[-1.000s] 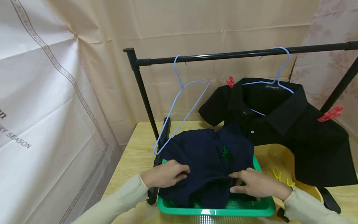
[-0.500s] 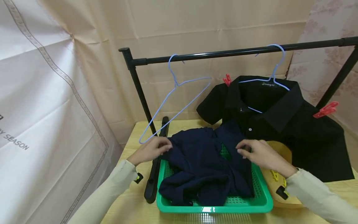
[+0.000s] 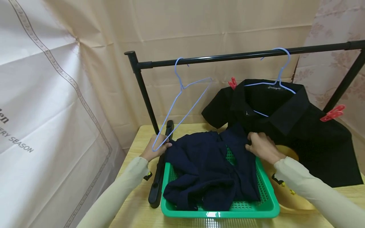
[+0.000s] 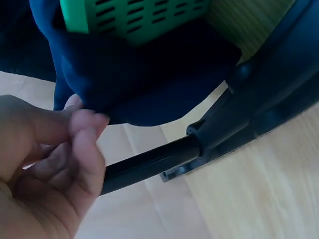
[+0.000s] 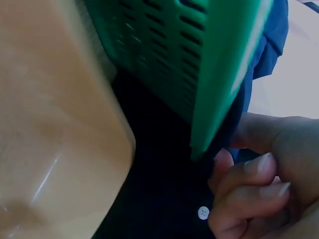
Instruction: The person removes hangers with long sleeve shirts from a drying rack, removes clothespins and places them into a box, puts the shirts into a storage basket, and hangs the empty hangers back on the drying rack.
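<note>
A navy garment (image 3: 205,158) lies rumpled in and over the green basket (image 3: 219,214). My left hand (image 3: 152,149) is at its far left corner, behind the lower end of a bare blue hanger (image 3: 172,107). In the left wrist view, thumb and fingertips pinch the cloth (image 4: 134,84) where it hangs past the basket. At the far right corner, my right hand (image 3: 263,147) holds the garment's edge between thumb and curled fingers. The right wrist view shows this hand (image 5: 254,189) beside the basket wall (image 5: 219,74), with cloth draped over the rim.
A black rack (image 3: 222,59) spans the table. From it hangs a black collared shirt (image 3: 322,148) on another blue hanger (image 3: 280,76), with red clothespins (image 3: 333,113) at its shoulders. A yellow tray (image 3: 296,201) with yellow clips stands right of the basket, partly under the shirt.
Both hands have moved away from the near part of the garment to its far corners and now pinch the cloth there. The left hanger has swung slightly.
</note>
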The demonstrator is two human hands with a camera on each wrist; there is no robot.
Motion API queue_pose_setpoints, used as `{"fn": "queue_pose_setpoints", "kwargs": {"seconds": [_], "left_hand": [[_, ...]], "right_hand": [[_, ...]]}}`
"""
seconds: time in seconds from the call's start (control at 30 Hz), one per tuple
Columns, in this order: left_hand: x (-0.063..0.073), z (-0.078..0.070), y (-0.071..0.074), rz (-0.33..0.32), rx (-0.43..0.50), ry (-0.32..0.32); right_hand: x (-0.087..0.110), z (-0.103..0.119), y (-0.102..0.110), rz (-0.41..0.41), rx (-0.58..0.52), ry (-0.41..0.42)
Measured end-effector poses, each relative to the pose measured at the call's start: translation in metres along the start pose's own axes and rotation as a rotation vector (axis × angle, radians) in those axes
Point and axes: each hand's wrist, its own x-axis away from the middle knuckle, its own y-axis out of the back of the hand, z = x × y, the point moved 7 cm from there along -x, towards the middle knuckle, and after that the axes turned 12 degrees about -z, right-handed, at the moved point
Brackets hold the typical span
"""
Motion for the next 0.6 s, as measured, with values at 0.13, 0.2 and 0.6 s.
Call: {"fn": "queue_pose_setpoints", "kwargs": {"seconds": [0.13,0.2,0.6], "left_hand": [[-0.008,-0.006,0.009,-0.162,-0.05,-0.071],[-0.015,-0.009,0.015,-0.229,0.001,-0.036],[0.003,-0.078,0.014,-0.006,0.498,-0.212]], "right_hand": [[-0.004,0.006,0.006,-0.041,-0.058,0.047],[-0.006,0.011,0.011,-0.064,-0.095,0.075],[0.014,0.073,0.052,-0.236,-0.26,0.232]]}}
